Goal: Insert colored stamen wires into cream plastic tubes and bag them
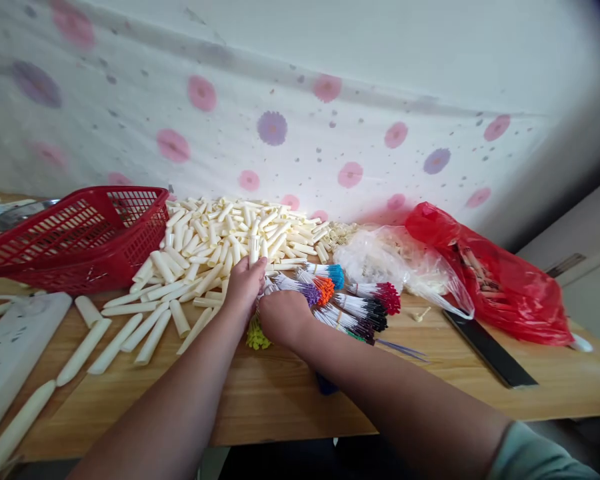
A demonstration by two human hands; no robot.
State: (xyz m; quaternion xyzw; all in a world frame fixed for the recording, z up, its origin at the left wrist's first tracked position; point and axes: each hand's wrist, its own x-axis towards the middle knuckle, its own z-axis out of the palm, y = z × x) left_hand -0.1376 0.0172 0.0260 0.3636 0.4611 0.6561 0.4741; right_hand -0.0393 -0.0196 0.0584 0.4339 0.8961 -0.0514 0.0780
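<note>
My left hand (243,285) is closed round an ivory plastic tube (254,249), which stands upright above the thumb and fingertips. My right hand (286,319) is curled just beside it, its knuckles toward me; the fingertips and whatever they pinch are hidden. Around the right hand lie bundles of thin white sticks, with yellow tips (257,335), purple tips (310,293), orange tips (325,290), blue tips (336,275), crimson tips (389,298) and black tips (376,313). A large heap of similar ivory tubes (215,233) spreads behind my hands.
At left stand a red basket (145,250) and a white power strip (17,353), with loose tubes between them and me. To the right are a clear plastic bag (380,257), a red bag (530,300) and a black flat bar (490,350) on the wooden table (290,407).
</note>
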